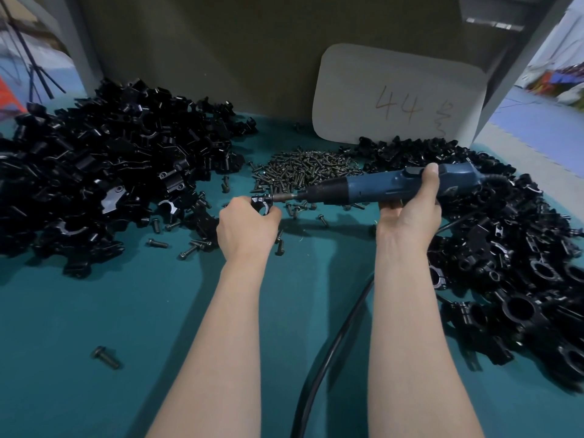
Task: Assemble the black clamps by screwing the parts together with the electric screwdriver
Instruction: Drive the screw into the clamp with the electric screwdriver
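My left hand (245,224) grips a small black clamp (262,204) just above the teal table. My right hand (410,210) holds the blue electric screwdriver (388,186) level, pointing left. Its bit tip touches the right side of the clamp, at a screw. A heap of loose black clamp parts (104,172) fills the left of the table. A pile of dark screws (306,170) lies just behind the clamp. Assembled black clamps (518,263) are heaped on the right.
A white card marked "44" (398,96) leans on the grey back wall. The screwdriver's black cable (331,352) runs down between my forearms to the near edge. Stray screws (106,357) lie on the teal table (94,311).
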A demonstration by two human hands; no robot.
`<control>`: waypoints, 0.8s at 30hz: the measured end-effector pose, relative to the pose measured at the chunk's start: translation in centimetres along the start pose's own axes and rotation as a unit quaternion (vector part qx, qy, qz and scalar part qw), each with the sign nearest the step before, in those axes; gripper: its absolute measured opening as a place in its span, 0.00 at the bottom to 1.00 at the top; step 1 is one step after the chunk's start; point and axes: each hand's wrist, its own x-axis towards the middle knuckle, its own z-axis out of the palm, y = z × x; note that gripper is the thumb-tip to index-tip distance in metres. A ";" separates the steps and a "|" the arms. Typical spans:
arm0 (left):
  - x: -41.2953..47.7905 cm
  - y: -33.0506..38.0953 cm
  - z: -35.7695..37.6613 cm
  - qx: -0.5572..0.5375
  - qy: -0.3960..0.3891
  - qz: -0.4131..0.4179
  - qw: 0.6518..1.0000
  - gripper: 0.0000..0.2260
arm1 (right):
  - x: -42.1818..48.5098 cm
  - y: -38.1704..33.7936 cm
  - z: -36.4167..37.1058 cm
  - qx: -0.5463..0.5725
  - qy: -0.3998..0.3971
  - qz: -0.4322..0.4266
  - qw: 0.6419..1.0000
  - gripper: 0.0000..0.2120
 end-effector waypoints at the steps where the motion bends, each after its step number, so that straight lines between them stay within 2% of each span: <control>1: 0.0 0.0 0.0 0.001 0.001 0.001 1.000 0.09 | -0.1 0.0 0.1 0.003 0.000 -0.004 1.000 0.10; 7: 0.0 0.0 0.2 0.010 0.008 0.005 1.000 0.08 | -0.3 0.0 0.1 0.005 0.003 -0.030 1.000 0.08; 13: 0.0 -0.1 0.1 0.007 0.011 0.005 1.000 0.06 | -0.3 0.0 0.2 0.008 0.005 -0.017 1.000 0.09; 18: 0.0 -0.1 0.3 0.015 0.014 0.006 1.000 0.08 | -1.1 0.6 0.9 0.005 -0.046 0.025 0.999 0.23; 21: 0.0 0.0 0.4 0.017 0.019 0.003 1.000 0.09 | -1.4 0.9 1.1 0.013 -0.055 0.028 0.998 0.15; 24: 0.0 0.0 0.4 0.020 0.032 0.000 0.999 0.10 | -1.6 1.1 1.5 0.045 -0.079 0.024 0.996 0.15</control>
